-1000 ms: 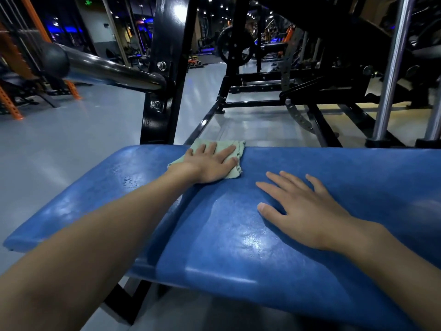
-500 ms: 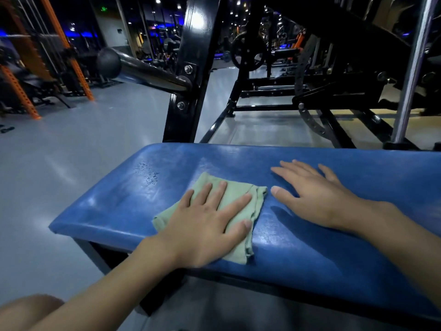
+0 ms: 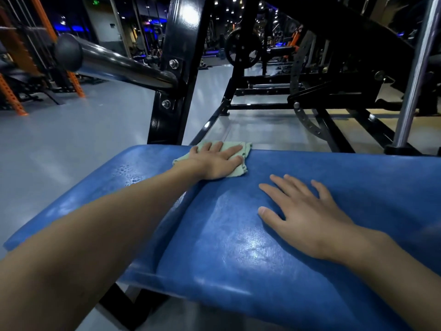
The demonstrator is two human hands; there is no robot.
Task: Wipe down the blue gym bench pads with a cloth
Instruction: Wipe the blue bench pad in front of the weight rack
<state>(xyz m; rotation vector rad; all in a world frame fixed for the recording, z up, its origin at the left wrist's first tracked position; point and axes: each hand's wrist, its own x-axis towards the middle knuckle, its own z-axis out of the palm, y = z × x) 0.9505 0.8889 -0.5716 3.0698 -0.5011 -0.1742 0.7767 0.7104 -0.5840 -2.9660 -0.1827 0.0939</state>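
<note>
The blue bench pad (image 3: 238,247) fills the lower view, glossy, with water droplets near its far left. A pale green cloth (image 3: 242,149) lies at the pad's far edge, partly over it. My left hand (image 3: 214,163) presses flat on the cloth, arm stretched out, fingers spread and pointing right. My right hand (image 3: 303,213) rests palm down on the bare pad, nearer and to the right, fingers apart, holding nothing.
A black upright post (image 3: 176,75) with a chrome bar (image 3: 114,63) ending in a black knob stands just behind the pad's far left. Black machine frames (image 3: 310,96) and a chrome pole (image 3: 415,75) stand behind. Grey floor (image 3: 59,144) and orange racks lie to the left.
My left hand has pushed the cloth from the near edge of the pad out to its far edge. My right hand stays flat on the pad.
</note>
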